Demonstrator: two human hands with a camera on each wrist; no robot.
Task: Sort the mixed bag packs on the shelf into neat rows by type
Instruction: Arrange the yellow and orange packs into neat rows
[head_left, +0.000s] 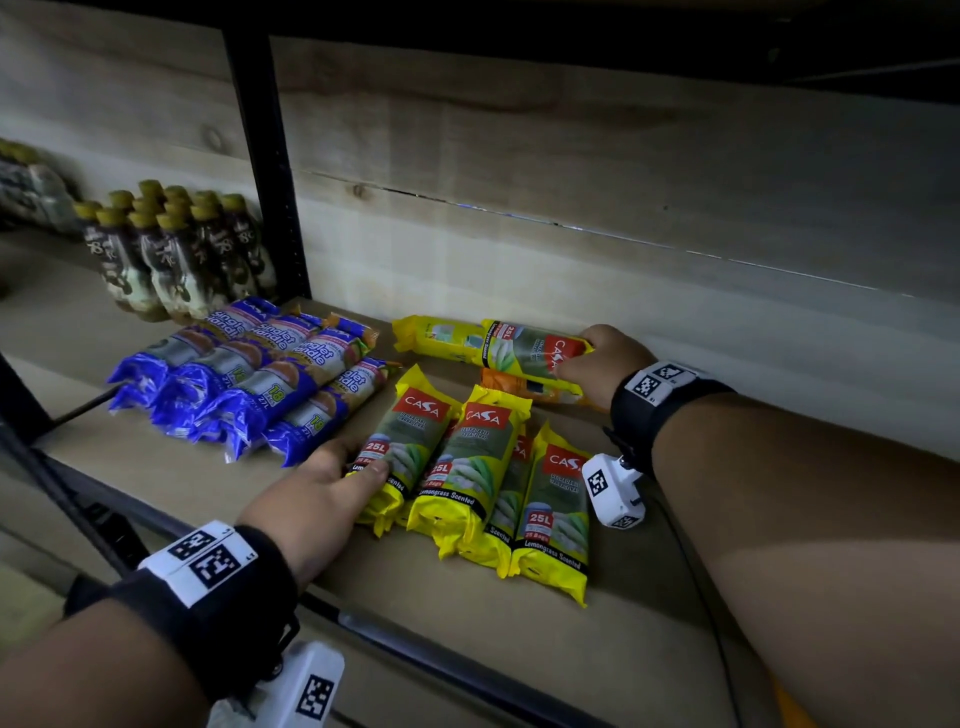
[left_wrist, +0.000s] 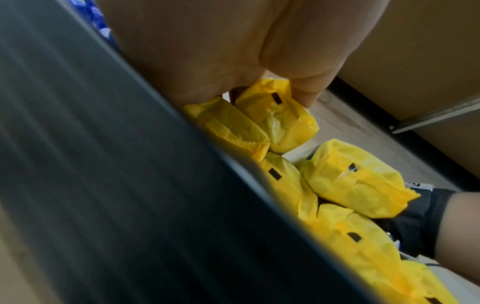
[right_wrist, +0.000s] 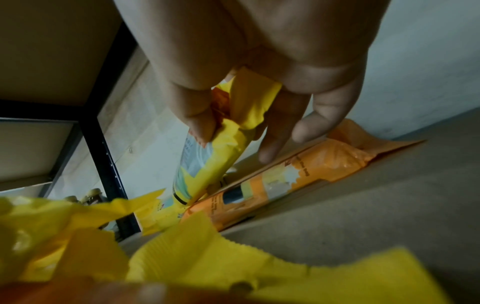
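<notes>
Several blue Casa packs (head_left: 249, 374) lie in a row at the shelf's left. Several yellow Casa packs (head_left: 478, 467) lie side by side in the middle front. My left hand (head_left: 332, 478) grips the leftmost yellow pack (head_left: 410, 441) near its lower end; the left wrist view shows thumb and fingers round that pack (left_wrist: 275, 115). At the back, my right hand (head_left: 597, 358) pinches the end of another yellow pack (head_left: 530, 348), thumb and fingers closed on it (right_wrist: 233, 127). An orange pack (head_left: 530, 389) lies just below it (right_wrist: 298, 174). A further yellow pack (head_left: 436, 338) lies to its left.
Brown bottles with gold caps (head_left: 176, 249) stand in the neighbouring bay beyond a black upright post (head_left: 270, 171). The wooden shelf board (head_left: 467, 623) has a black front rail (head_left: 415, 654). A pale wooden back wall (head_left: 623, 234) stands close behind the packs.
</notes>
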